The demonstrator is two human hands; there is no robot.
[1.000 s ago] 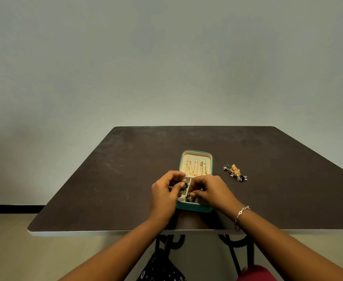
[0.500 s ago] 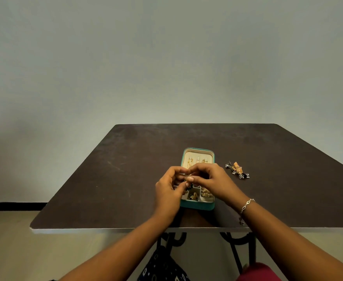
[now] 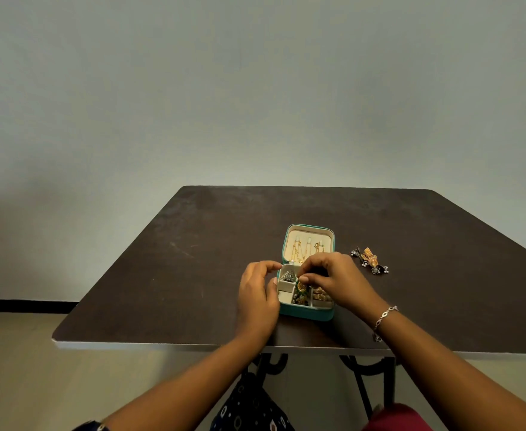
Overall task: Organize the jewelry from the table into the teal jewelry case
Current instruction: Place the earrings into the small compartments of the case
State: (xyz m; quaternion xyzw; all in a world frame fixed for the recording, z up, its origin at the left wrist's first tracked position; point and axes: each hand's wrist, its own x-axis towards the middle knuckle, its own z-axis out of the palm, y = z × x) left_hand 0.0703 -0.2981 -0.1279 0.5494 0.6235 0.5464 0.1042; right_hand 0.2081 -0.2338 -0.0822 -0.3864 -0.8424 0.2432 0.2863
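The teal jewelry case [image 3: 306, 313] lies open near the table's front edge, and gold chains [image 3: 306, 247] hang in its cream lid. Its tray compartments hold a silver piece [image 3: 287, 277] and gold rings [image 3: 319, 294]. My right hand [image 3: 338, 283] reaches over the tray and pinches a green-and-gold earring [image 3: 301, 286] at its top, so it dangles over the middle compartments. My left hand [image 3: 257, 295] sits against the case's left side. Its thumb is at the rim, its fingers are loosely curled, and it holds nothing. A few gold and silver earrings [image 3: 369, 260] lie on the table right of the case.
The dark brown table [image 3: 193, 275] has a pale front edge close to my forearms and a plain grey wall behind it. A silver bracelet [image 3: 385, 315] is on my right wrist. Black metal table legs [image 3: 364, 377] and patterned cloth [image 3: 252, 409] show below the edge.
Both hands were pinched together over the tray, working on the earring. Now my left hand has drawn back to the case's left side, and my right hand alone holds the earring over the tray.
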